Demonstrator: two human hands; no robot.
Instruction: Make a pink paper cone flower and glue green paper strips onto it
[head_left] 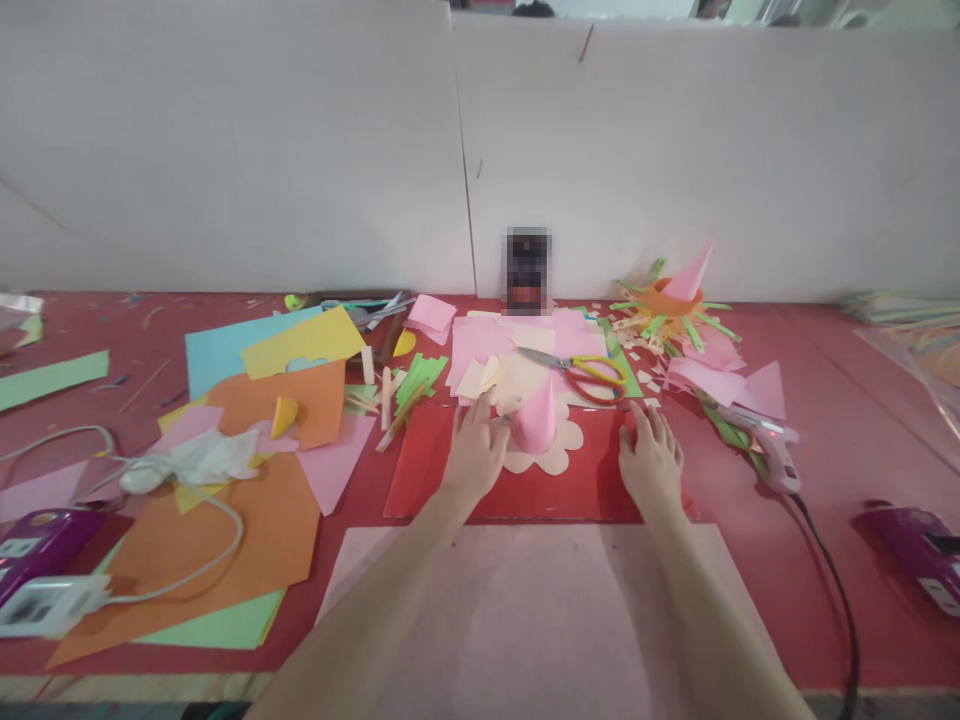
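A pink paper cone (535, 420) stands upright on a cream flower-shaped paper (564, 460), which lies on a red board (581, 490). My left hand (477, 448) rests on the board just left of the flower, fingers spread, the tips close to the cone's base. Whether they touch the paper I cannot tell. Near the board's right end lies my right hand (651, 458), its fingers stretched out and holding nothing. Behind the cone, scissors (577, 368) with yellow and red handles lie on pink and cream paper sheets (480, 345).
At the right are a glue gun (772, 450) with a black cord and an orange paper piece (666, 298) with green strips and a pink cone. Coloured sheets (262, 530) and a white cable (232, 520) cover the left side. A white partition (300, 150) closes the back.
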